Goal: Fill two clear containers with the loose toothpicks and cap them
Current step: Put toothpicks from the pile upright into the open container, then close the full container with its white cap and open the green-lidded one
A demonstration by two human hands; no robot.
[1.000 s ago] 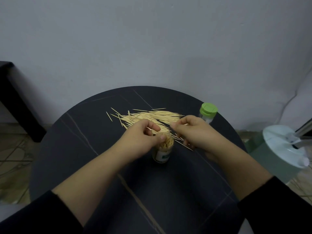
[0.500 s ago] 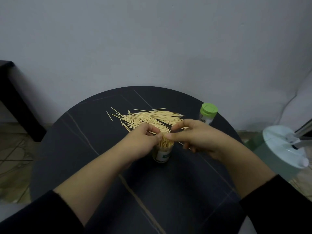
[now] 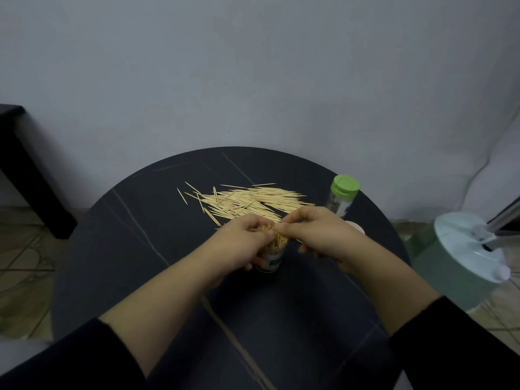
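Note:
An open clear container (image 3: pixel 272 261) stands upright mid-table, packed with toothpicks that stick out of its mouth. My left hand (image 3: pixel 239 243) curls round the container's top and side. My right hand (image 3: pixel 318 235) pinches toothpicks at the container's mouth with thumb and forefinger. A pile of loose toothpicks (image 3: pixel 247 202) lies spread just behind both hands. A second clear container with a green cap (image 3: pixel 342 198) stands upright at the table's right rear. A pale round lid (image 3: pixel 356 228) peeks out behind my right wrist.
The round dark table (image 3: pixel 140 249) stands against a grey wall. A pale green appliance with a white top (image 3: pixel 472 257) stands on the floor right of the table. A black furniture leg (image 3: pixel 31 175) stands at the far left.
Both hands have closed in together over the container's mouth. My right hand moved left from the pile to the container's rim, and my left fingers wrapped tighter round its top.

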